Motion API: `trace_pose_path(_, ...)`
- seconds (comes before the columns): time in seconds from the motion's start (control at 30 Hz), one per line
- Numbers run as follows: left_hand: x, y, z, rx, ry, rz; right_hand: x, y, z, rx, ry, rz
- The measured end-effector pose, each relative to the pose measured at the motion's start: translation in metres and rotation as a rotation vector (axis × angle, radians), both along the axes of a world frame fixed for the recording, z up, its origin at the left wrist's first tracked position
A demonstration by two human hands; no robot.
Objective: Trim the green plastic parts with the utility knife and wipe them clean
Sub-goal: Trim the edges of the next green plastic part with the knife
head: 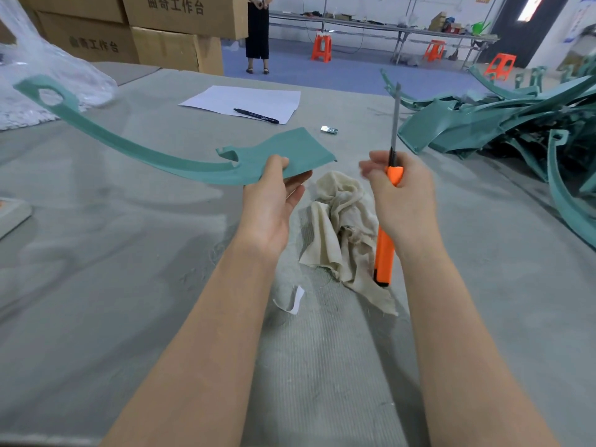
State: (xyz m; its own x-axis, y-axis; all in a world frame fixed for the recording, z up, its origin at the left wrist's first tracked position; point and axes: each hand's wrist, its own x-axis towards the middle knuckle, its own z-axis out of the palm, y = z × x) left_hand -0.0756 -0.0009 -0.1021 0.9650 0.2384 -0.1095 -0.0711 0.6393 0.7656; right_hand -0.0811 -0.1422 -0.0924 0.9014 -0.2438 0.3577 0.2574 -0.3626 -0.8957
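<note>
Holding a curved green part (154, 156) above the table (129, 253), the left hand (274, 201) pinches its wide end, thumb on top and fingers beneath. The right hand (403, 201) grips an orange knife (384, 253) upright, blade run out and pointing up, just right of the part and not touching it. A crumpled rag (338, 214) lies under both hands. A pile (503, 124) of green pieces sits far right.

Bright, even overhead light fills the scene. The green part (154, 156) and both forearms throw soft, pale shadows on the grey counter (96, 253). An opening (532, 8) at upper right is blown out white. On the right hand (403, 201) the fingers (371, 169) smear with motion blur, while the utility knife (384, 253) looks sharp. The frame edges bow, tilting the cardboard boxes (96, 40).
</note>
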Motion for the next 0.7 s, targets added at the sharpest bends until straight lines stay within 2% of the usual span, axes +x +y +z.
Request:
trace_pose_path(0.1, 0.000, 0.002, -0.001, -0.040, 0.002, -0.057, 0.000, -0.004, 0.001, -0.045, 0.000, 0.067)
trace_pose_path(0.23, -0.002, 0.006, 0.000, -0.148, 0.015, -0.160, -0.004, -0.006, 0.006, 0.118, -0.011, 0.083)
trace_pose_path(0.33, -0.003, 0.006, 0.002, -0.177, 0.018, -0.204, -0.006, -0.005, 0.007, 0.130, -0.015, 0.085)
trace_pose_path(0.47, -0.003, 0.006, 0.002, -0.146, 0.010, -0.173, -0.007, 0.001, 0.007, 0.255, 0.018, 0.167)
trace_pose_path(0.7, -0.003, -0.001, 0.002, 0.028, -0.068, -0.056, -0.010, 0.013, 0.004, 0.164, 0.014, 0.157)
